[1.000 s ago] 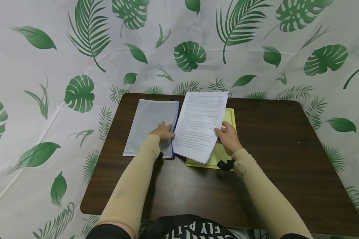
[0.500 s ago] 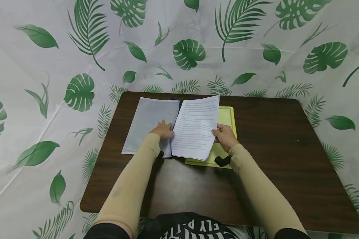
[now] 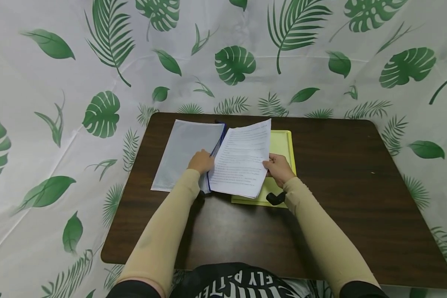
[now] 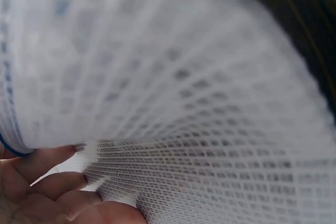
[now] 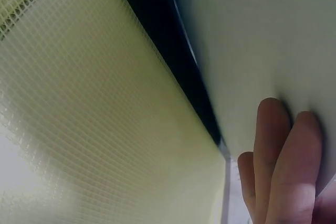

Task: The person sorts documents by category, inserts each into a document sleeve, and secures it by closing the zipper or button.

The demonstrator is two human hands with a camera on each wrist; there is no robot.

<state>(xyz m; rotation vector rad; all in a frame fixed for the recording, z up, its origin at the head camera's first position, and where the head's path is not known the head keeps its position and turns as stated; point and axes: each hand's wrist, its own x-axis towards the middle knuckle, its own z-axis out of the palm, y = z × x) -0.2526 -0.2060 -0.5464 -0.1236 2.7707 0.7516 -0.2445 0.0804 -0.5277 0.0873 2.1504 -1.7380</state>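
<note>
My left hand [image 3: 201,161] grips the blue-edged side of a whitish mesh zip pouch [image 3: 182,145]. In the left wrist view the mesh [image 4: 210,129] bows upward, and curled fingers [image 4: 58,184] show beneath it. A small stack of printed paper [image 3: 242,159] is pinched at its right edge by my right hand [image 3: 279,167]. Its lower left side overlaps the pouch's blue edge in the head view. Seen from the right wrist, several fingers [image 5: 289,166] lie against the back of the paper [image 5: 241,40].
A yellow mesh pouch [image 3: 282,145] lies on the dark wooden table [image 3: 335,174], partly under the paper and right hand. Behind the table hangs a white cloth with green leaves [image 3: 234,66]. Dark wrist mounts [image 3: 275,198] sit close over the tabletop.
The paper has come down and left, against the whitish pouch's blue edge. My left hand has gone from spread fingers on the pouch to gripping that edge, which now bends up.
</note>
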